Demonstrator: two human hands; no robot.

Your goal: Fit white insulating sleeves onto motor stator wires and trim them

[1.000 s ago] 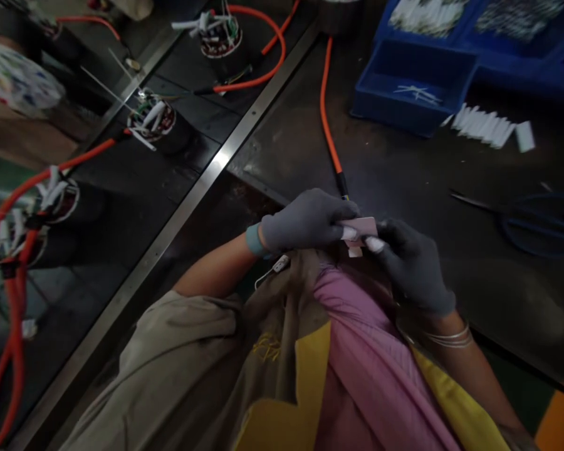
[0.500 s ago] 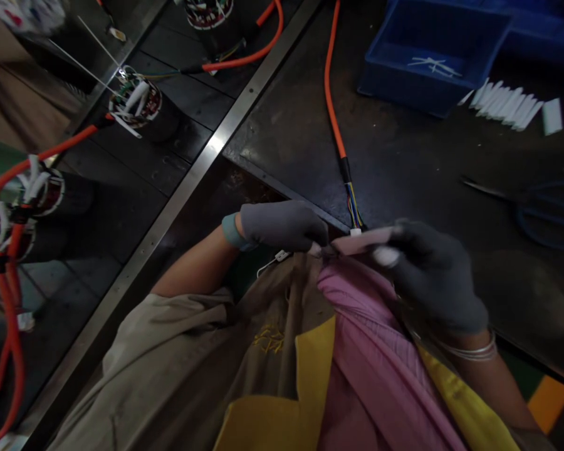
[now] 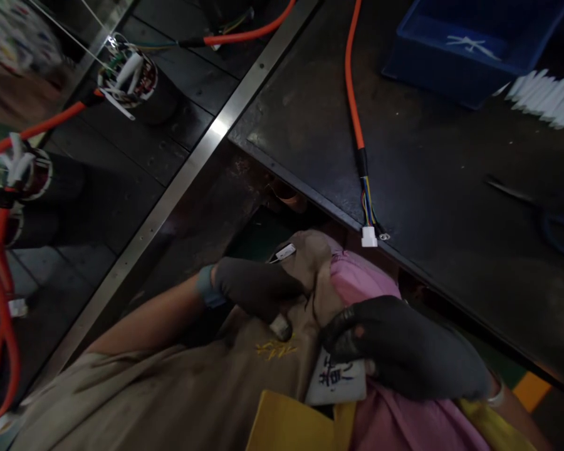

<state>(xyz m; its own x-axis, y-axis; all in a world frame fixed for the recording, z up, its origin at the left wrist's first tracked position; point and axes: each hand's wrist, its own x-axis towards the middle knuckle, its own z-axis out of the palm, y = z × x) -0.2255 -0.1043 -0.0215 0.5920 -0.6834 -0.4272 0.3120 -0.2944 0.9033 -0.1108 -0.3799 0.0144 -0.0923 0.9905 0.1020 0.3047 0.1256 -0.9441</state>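
Observation:
My left hand [image 3: 258, 291], in a dark grey glove, lies on the brown garment [image 3: 310, 338] at my front. Its fingers are bent into the cloth, with the thumb apart below. Beside it my gloved right hand [image 3: 404, 347] is closed over the top of a flat white card [image 3: 334, 382] with dark written characters. The card's upper part is hidden under the fingers. Pink cloth [image 3: 361, 275] and a yellow piece of cloth [image 3: 289, 423] show around it. A small white tag [image 3: 286, 252] lies near the garment's upper edge.
On the dark table, an orange cable [image 3: 352, 94] ends in a white connector [image 3: 369, 237] at the edge. A blue bin [image 3: 442, 75], white tubes [image 3: 545, 97] and scissors [image 3: 512, 188] lie to the right. Wired motor stators [image 3: 155, 94] stand left of the metal rail [image 3: 183, 169].
Both hands have come down from the table edge to my front. The flat piece in my right hand now shows its written face. My left hand has moved onto the brown garment.

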